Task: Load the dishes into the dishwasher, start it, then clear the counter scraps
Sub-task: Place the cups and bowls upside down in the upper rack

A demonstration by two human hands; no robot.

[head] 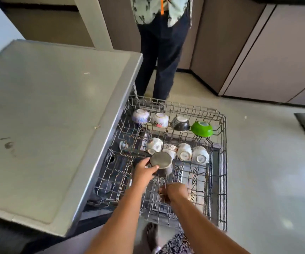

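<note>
left hand [144,171] grips steel cup [161,163] | right hand [174,191] fingers curled, pinching rack wire [161,189], fingertips hidden

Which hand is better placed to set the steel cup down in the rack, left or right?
Left, most likely. The left hand already grips the steel cup just above the rack, beside the row of white cups. The right hand is lower, curled round the rack wires.

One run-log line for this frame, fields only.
phase: loading | left hand: holds metal cup upside down over rack | right hand: grips rack tines | bowls: upside down
</note>
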